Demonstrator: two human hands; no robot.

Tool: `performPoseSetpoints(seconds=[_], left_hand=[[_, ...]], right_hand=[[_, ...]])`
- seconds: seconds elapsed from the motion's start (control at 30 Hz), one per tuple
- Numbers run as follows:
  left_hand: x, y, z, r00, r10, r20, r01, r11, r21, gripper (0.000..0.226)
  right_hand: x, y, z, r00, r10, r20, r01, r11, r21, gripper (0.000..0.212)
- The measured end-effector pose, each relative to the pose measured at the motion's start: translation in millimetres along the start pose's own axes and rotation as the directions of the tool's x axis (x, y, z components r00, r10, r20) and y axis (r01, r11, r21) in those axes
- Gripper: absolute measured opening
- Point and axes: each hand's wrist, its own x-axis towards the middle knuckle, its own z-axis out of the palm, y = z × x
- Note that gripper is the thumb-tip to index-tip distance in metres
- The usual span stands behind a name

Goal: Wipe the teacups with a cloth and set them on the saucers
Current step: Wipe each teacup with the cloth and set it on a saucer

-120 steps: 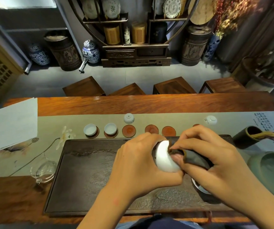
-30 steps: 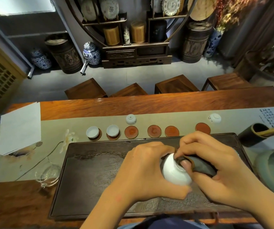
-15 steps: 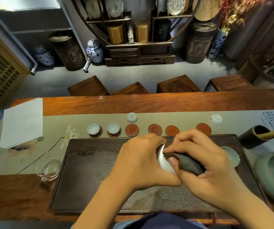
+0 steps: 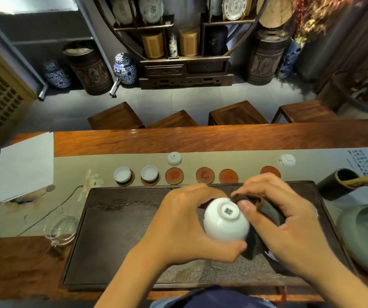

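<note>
Long wooden table runs across the room, a pale runner laid along it, presumably to protect the wood and give the saucers a soft footing. Dark tea tray sits on the near side, directly under both hands; working over it would catch drips or a dropped cup. Green ceramic basin lies just beside the tray's right end. Behind the tray, a row of saucers on the runner: two at the left already carry upright cups, the remaining red saucers are bare, so I judge the task roughly a third done. Two inverted cups wait on the runner beyond the row. Left hand is curled around the teacup, fingers over the top and thumb underneath, holding it above the tray with its foot and blue mark turned toward me; that tilt points the mouth away toward the cloth. Right hand grips the dark cloth, bunched in its fingers, thumb pressed at the cup's foot rim. The cloth appears to wrap the far side of the cup; whether it reaches inside is hidden. Step in hand: wiping. Next saucer due is likely the third from the left.
</note>
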Motion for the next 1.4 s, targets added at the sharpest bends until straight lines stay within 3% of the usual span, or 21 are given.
performPoseSetpoints(seconds=[0.13,0.27,0.37,0.47,0.6,0.77,0.9,1.03,1.17,1.3,1.4], left_hand=[[-3,-4,2,0.992,-0.073,-0.099,0.071,0.997,-0.029,0.044],[-9,-11,4,0.968,-0.184,-0.169,0.176,0.982,-0.065,0.044],[-11,-12,5,0.978,-0.172,-0.119,0.18,0.982,0.063,0.043],[-9,-6,12,0.989,-0.142,-0.034,0.146,0.955,0.258,0.046],[-3,-3,17,0.996,-0.087,0.024,0.072,0.925,0.372,0.049],[-6,-9,5,0.99,-0.138,0.007,0.133,0.965,0.227,0.052],[-9,-13,-5,0.985,-0.171,-0.034,0.172,0.984,0.045,0.049],[-2,-6,0,0.995,-0.099,0.033,0.095,0.99,0.105,0.05],[1,0,9,0.998,-0.058,0.031,0.052,0.986,0.156,0.042],[-1,-2,9,0.996,-0.076,0.036,0.066,0.972,0.224,0.046],[-6,-5,11,0.992,-0.111,0.054,0.096,0.969,0.227,0.047]], right_hand=[[-5,1,8,0.994,0.078,-0.077,-0.075,0.996,0.039,0.006],[-13,-2,6,0.997,0.005,0.075,-0.012,0.996,0.09,0.009],[-11,-6,2,0.995,-0.02,0.093,0.01,0.994,0.109,0.013],[-4,-10,1,0.995,-0.078,0.064,0.081,0.996,-0.036,0.011],[-5,-11,15,0.974,-0.135,0.181,0.166,0.971,-0.17,0.018],[-15,-4,2,0.965,-0.141,0.219,0.171,0.977,-0.126,0.01],[-10,8,-14,0.99,-0.048,0.131,0.073,0.978,-0.197,0.01],[0,1,-15,1.0,-0.015,0.003,0.015,0.999,-0.04,0.011],[-1,-8,-1,0.986,-0.127,0.108,0.137,0.987,-0.084,0.008],[-5,-8,4,0.986,-0.109,0.129,0.13,0.977,-0.167,0.01],[-8,-7,2,0.968,-0.105,0.227,0.148,0.973,-0.179,0.01]])
